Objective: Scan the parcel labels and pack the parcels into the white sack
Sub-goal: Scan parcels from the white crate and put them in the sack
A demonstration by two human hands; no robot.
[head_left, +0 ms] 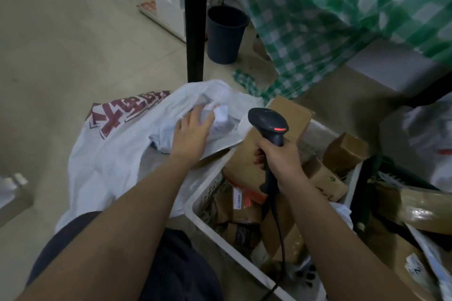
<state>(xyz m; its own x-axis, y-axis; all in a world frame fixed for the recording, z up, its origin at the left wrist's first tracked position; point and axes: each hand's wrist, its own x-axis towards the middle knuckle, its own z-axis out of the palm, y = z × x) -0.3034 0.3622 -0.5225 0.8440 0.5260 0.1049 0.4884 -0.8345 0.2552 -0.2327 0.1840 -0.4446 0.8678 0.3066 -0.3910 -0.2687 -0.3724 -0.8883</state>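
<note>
**Soft mailer going into the sack, scanner at the ready**

The parcel in hand (220,127) is a pale plastic mailer lying at the mouth of the white sack (105,161), just above centre. It looks crumpled and limp, with a paper label partly lifted near its upper edge, so I judge it light, soft and somewhat slippery; it should fold instead of holding its shape. The safest hold is probably a broad pinch over its bulkier middle, not the loose corner or the label.

The left hand (189,135) rests on top of it, fingers spread and curled over the crumpled part; whether it is gripping or only pressing the mailer down, the blurred view does not show. The right hand (278,156), at about 3 o'clock from the parcel, is wrapped closed around the handle of a dark barcode scanner (267,124), whose red light shows at the head and whose cable trails down toward 6 o'clock.

The sack, printed with red lettering, slumps open on the floor from 9 toward 7 o'clock. At 5 o'clock of the parcel stands a white basket (208,225) heaped with cardboard boxes (288,115), stiffer and likely heavier goods. Farther out, at 12 o'clock, are a dark bucket (226,34) and a black post (194,19); a green checked cloth (342,19) hangs at 1 o'clock.
</note>
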